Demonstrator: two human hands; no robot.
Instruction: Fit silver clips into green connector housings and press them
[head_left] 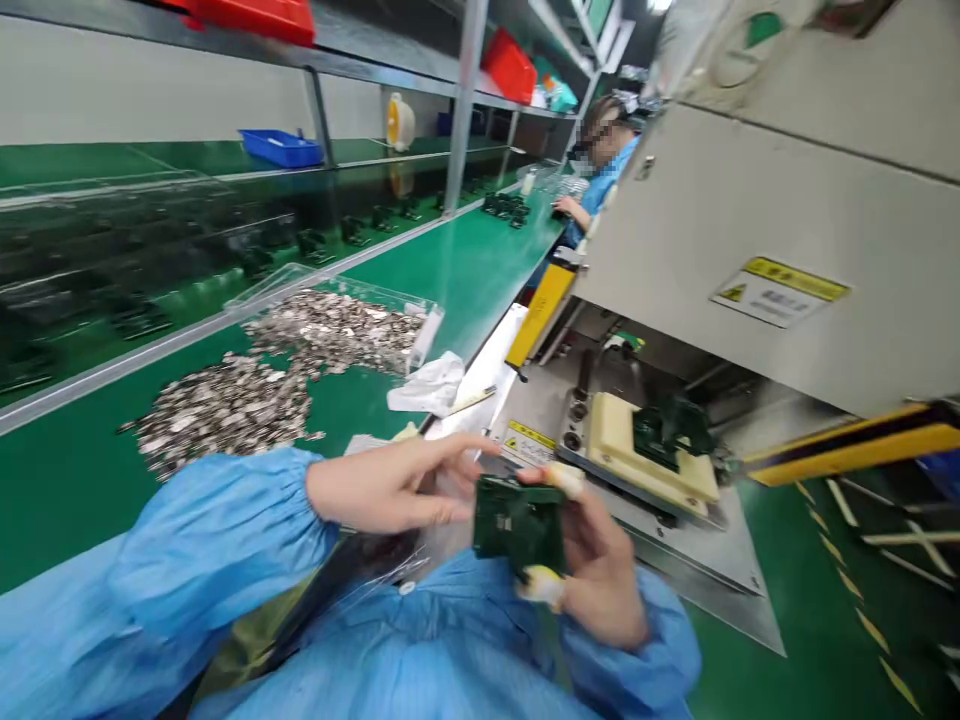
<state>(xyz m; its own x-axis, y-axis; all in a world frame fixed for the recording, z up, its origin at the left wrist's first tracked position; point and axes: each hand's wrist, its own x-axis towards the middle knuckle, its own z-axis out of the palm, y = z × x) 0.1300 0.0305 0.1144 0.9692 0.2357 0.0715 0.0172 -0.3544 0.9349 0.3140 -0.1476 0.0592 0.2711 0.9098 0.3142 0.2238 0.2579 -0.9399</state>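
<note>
My right hand (604,570) grips a dark green plastic part (517,522) in front of my chest, with pale covers on the thumb and a fingertip. At the part's left side, my left hand (401,485) has its thumb and fingers apart and holds nothing; whether a fingertip touches the part I cannot tell. To the right, another dark green part (660,435) sits on a cream fixture block (611,440) in the machine. Small silvery metal pieces (225,410) lie heaped on the green bench (82,500), some in a clear tray (427,340).
The press-like machine (795,200) overhangs the fixture, with yellow bars (544,312) (862,450) at its sides. A white crumpled cloth or bag (427,385) lies at the bench edge. Further along, a co-worker in blue (600,185) sits near more dark parts (506,207).
</note>
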